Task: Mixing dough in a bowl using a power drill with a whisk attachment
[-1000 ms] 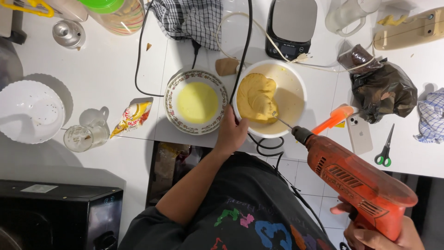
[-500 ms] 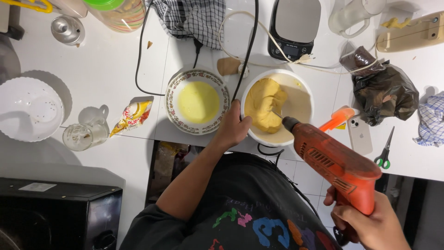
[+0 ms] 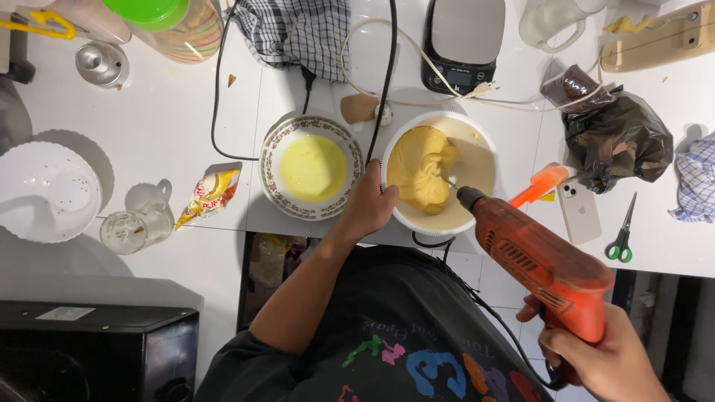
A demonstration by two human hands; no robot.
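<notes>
- The right hand [image 3: 607,361] has its fingers wrapped tight round the grip of the orange electric drill [image 3: 540,260], low and right of the white fluted mixing bowl [image 3: 484,160].
- The drill points up and left; its dark chuck sits at the bowl's near rim, and a thin metal bit reaches into the thick yellow batter [image 3: 421,167].
- The left hand [image 3: 367,207] clasps the bowl's left rim, fingers curled against the outer wall, thumb at the edge.
- The batter is pale yellow, smooth and heaped in folds on the left half of the bowl; the right half shows a thin creamy smear.
- Just left of the bowl stands one flower-rimmed ceramic plate [image 3: 277,182] holding pale yellow liquid.
- Above the bowl lies one black digital kitchen scale [image 3: 462,41]; a black cable runs from the top edge down to the bowl's left side.
- Right of the bowl: one orange-handled spatula [image 3: 540,184], one white smartphone [image 3: 579,211], one crumpled dark plastic bag [image 3: 614,138], and one pair of green-handled scissors [image 3: 620,231].
- Well left of the bowl: one yellow foil wrapper [image 3: 211,195], one small clear glass jug [image 3: 138,221] and one white fluted dish [image 3: 45,192].
- One checked cloth [image 3: 298,30] lies above the plate.
</notes>
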